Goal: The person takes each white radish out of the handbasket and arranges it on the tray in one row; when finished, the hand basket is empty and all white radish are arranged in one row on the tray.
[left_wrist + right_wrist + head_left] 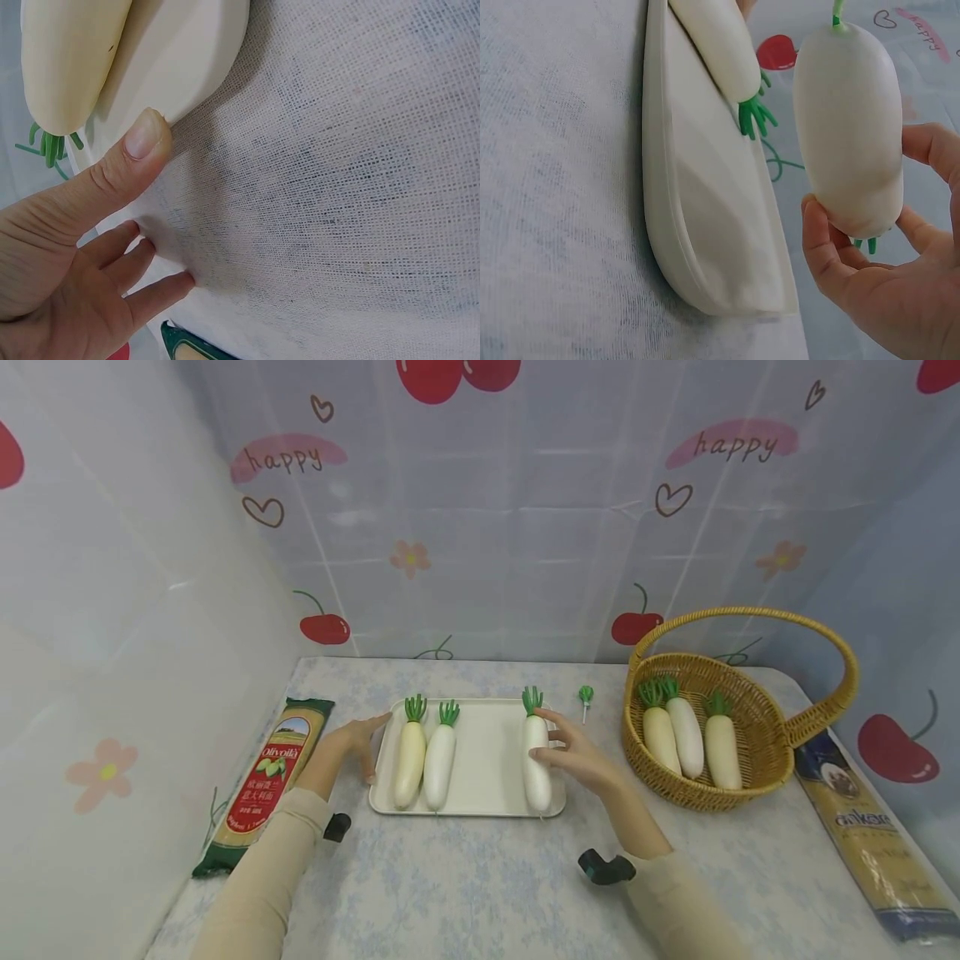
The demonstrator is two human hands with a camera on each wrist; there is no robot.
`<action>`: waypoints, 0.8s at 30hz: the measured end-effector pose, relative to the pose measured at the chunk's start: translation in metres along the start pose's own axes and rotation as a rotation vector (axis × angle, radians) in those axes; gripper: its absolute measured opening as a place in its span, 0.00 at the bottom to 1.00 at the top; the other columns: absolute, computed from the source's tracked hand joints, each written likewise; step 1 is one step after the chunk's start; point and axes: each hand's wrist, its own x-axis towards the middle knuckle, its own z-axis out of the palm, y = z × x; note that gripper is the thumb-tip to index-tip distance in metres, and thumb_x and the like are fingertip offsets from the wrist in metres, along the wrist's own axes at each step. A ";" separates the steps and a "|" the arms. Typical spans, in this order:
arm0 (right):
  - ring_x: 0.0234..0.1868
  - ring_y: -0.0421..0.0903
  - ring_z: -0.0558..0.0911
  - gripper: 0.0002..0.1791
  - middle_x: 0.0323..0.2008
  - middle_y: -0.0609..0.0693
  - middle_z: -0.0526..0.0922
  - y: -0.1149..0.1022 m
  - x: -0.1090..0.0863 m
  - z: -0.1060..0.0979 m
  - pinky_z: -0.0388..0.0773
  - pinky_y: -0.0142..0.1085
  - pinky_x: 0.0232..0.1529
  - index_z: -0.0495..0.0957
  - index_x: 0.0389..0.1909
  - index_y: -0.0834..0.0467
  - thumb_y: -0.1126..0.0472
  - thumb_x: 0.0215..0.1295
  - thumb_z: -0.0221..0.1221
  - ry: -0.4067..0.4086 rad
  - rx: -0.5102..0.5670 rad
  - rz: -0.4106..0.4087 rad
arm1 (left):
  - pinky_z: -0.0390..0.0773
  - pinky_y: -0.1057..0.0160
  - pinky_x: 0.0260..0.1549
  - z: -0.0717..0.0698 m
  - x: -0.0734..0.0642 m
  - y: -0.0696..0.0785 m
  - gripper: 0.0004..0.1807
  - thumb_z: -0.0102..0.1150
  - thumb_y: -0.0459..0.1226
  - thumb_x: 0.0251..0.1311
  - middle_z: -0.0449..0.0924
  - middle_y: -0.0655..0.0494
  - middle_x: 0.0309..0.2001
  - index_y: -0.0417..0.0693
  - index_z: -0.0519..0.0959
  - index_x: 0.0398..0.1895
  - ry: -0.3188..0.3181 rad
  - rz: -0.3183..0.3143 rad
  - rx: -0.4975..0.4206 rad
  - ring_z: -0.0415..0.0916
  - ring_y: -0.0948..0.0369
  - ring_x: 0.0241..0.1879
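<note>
A white radish with a green leafy top is held by my right hand, over the right end of a cream tray. In the right wrist view, thumb and fingers pinch this radish around its leafy end; whether it touches the tray I cannot tell. On the tray's left side lie a yellowish radish and a white radish, side by side. My left hand is at the tray's left edge, fingers spread and holding nothing. Its thumb tip meets the tray rim in the left wrist view.
A wicker basket with a tall handle stands at the right, with three radishes inside. Behind the tray lies a small green-topped item. Pasta packages lie at the left and far right. A printed curtain backs the table.
</note>
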 end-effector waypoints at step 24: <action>0.55 0.60 0.72 0.40 0.59 0.69 0.65 0.003 0.042 0.046 0.78 0.45 0.43 0.53 0.72 0.56 0.63 0.60 0.60 -0.021 0.018 0.044 | 0.68 0.41 0.54 0.000 -0.001 0.001 0.68 0.80 0.31 0.30 0.48 0.33 0.71 0.48 0.43 0.75 -0.010 0.003 -0.026 0.52 0.35 0.66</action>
